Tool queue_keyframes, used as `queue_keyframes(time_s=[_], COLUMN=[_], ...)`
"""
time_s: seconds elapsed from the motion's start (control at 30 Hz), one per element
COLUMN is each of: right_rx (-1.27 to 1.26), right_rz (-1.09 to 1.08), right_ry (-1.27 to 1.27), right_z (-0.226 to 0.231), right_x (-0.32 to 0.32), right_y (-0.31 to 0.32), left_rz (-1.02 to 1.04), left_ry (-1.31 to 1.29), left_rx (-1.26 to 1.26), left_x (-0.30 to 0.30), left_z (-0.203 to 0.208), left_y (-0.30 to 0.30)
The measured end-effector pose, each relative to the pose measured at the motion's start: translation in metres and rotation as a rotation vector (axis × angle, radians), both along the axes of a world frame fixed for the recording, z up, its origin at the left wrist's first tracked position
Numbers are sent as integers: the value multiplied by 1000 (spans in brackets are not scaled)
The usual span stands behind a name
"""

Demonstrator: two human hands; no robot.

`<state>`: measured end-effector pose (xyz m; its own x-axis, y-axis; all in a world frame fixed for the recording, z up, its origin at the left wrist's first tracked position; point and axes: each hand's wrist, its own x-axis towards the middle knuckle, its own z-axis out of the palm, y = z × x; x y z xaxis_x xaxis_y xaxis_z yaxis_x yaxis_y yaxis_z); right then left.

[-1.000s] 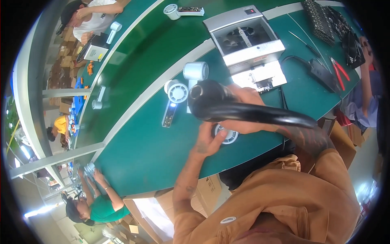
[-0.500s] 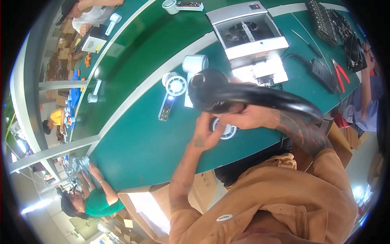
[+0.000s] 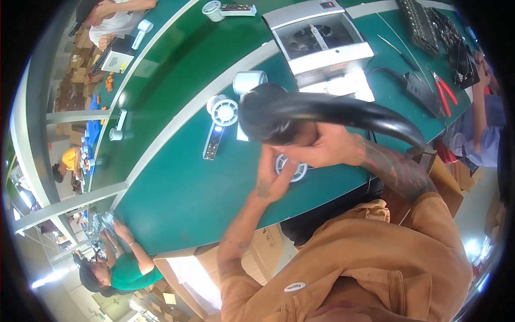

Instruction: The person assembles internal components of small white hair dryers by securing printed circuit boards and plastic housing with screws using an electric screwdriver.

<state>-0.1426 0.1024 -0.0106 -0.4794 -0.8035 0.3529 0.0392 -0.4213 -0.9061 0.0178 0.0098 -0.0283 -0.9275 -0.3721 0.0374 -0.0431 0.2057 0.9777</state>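
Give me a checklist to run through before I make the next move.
1. Left hand on the pale round fan head: ok, the thumb lies across it.
2. Right hand fully in view: not ok, the black curved tube covers part of it.
3. What the right hand's grip is on: cannot tell, its fingertips are hidden.
4. Red-handled pliers clear of both hands: ok, apart on the table.
5. Indicator light on the fan with the exposed board: ok, lit.
6. Screwdriver out of the hands: ok, lying behind the pliers.
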Motion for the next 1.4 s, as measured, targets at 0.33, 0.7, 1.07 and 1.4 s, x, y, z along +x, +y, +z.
queue_keyframes(time_s=[0.33, 0.7, 1.07, 1.4], right_rx=[178, 107, 205, 2], right_rz=[19, 7, 151, 216], right_ry=[264, 313, 38, 120], right_z=[18, 17, 26, 24], right_x=[-10, -11, -10, -27], right_y=[8, 3, 9, 5], left_rz=[65, -63, 0, 9], left_ry=[81, -228, -192, -32], left_rx=[175, -46, 170, 177], left_x=[-11, 13, 1, -2], left_z=[6, -11, 8, 12], left_y=[6, -16, -10, -7])
